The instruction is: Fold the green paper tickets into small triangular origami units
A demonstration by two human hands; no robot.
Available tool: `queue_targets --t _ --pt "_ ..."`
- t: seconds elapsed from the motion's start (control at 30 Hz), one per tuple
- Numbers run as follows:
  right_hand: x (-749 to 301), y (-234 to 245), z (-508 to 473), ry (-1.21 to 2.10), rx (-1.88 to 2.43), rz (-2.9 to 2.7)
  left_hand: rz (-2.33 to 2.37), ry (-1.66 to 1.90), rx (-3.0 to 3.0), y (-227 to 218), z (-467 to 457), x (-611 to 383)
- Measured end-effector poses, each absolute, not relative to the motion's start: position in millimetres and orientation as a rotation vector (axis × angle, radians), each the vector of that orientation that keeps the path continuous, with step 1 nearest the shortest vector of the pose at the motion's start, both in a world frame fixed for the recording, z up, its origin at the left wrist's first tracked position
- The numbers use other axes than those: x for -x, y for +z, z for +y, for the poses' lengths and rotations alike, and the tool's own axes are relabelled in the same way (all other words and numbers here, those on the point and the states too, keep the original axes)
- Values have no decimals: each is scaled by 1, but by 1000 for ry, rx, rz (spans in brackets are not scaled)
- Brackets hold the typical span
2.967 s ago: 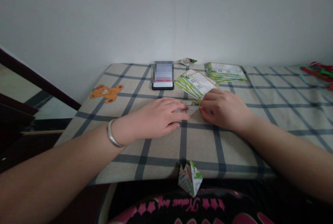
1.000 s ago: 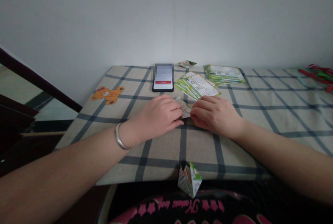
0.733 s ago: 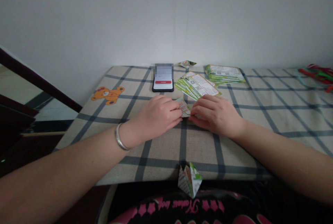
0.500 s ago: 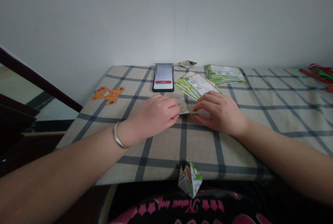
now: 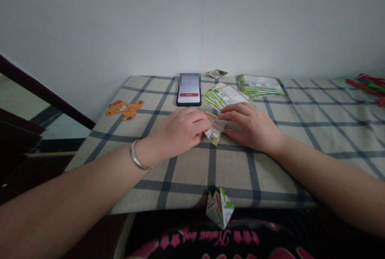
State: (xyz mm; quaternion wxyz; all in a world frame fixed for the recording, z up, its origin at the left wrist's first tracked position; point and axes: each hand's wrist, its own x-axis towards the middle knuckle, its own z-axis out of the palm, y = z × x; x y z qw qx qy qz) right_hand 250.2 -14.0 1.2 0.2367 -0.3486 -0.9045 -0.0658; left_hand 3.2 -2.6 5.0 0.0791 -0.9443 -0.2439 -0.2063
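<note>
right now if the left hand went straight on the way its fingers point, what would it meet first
The folded paper: the left hand points rightward and its fingertips pinch it. Just behind the paper come the fingers of the right hand, though depth there is hard to judge.

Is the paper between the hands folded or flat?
Folded: the leaflet is a small pointed wedge held between left hand and right hand, unlike flat leaflets behind.

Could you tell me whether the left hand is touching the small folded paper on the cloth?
Touching. The head view shows the left hand pinching the folded paper at its left edge, with no gap.
</note>
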Motion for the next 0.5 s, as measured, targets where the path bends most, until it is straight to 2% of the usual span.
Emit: queue_targets --t 0.23,0.5 --pt "-253 2 -13 -110 943 -2485 -727 -824 2955 2 0 -3" --pt "-253 6 -13 -112 848 -2488 -752 -702 2976 5 -1 -1"
